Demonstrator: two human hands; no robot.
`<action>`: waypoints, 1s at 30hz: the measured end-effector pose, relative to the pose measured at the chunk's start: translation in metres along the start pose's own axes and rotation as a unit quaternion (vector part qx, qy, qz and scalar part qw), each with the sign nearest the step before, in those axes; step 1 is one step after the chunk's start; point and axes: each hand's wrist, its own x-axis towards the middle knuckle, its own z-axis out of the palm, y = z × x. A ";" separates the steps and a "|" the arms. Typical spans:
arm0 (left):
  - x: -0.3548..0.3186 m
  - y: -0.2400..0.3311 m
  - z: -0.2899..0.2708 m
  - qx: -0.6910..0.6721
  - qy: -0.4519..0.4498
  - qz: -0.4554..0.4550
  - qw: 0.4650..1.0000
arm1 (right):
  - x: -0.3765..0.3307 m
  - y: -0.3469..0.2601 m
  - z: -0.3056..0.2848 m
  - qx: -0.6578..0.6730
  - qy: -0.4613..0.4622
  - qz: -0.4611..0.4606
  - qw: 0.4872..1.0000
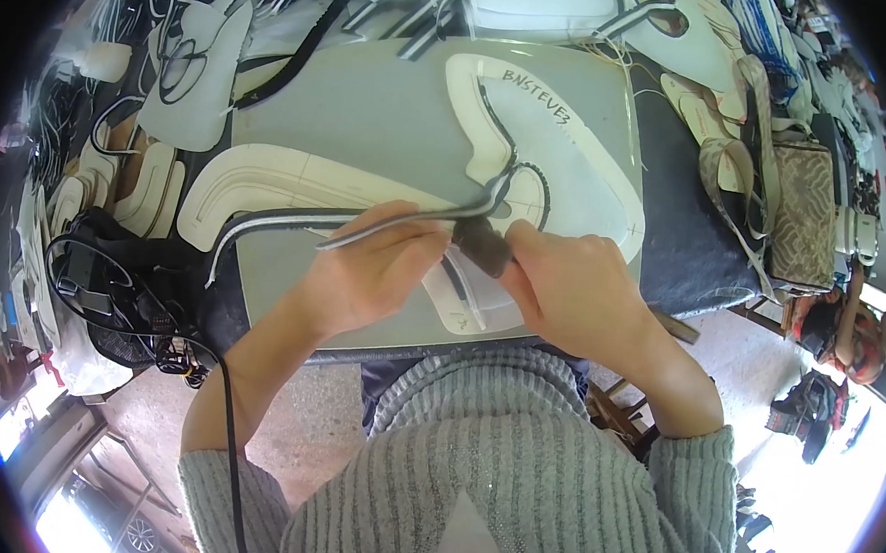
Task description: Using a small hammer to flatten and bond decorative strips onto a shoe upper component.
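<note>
The left hand (368, 273) pinched a black-and-white strip (295, 224) that trailed off to its left. The right hand (568, 288) was closed round a dark tool (485, 247), its tip touching the strip between the hands. Both worked over a white cutout (569, 163) on a grey board (371, 113).

The cutting mat (371, 123) is grey-green, the shoe-upper pattern pieces (579, 173) cream-white, the trim strip (296, 219) black with white edging, the sweater (474, 458) ribbed grey, the webbing (802, 205) beige geometric-patterned.
</note>
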 end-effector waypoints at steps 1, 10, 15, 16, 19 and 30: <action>-0.002 0.000 0.002 -0.017 -0.001 -0.016 1.000 | 0.000 0.000 0.001 0.018 0.019 0.002 1.000; 0.002 -0.007 -0.010 -0.091 -0.008 -0.127 0.988 | 0.002 0.001 0.009 0.024 -0.019 0.030 0.999; 0.006 -0.007 -0.018 0.028 -0.062 0.031 0.997 | 0.002 0.003 0.007 0.031 -0.012 0.028 0.999; 0.004 -0.005 -0.017 0.045 -0.063 0.032 0.996 | 0.003 0.002 0.005 0.020 -0.011 0.020 1.000; -0.002 -0.005 -0.012 0.057 -0.047 0.031 0.997 | 0.005 -0.001 -0.002 0.038 0.044 -0.001 0.998; -0.010 -0.006 -0.002 -0.003 -0.002 -0.025 1.000 | 0.016 0.001 0.008 0.022 0.041 -0.025 0.999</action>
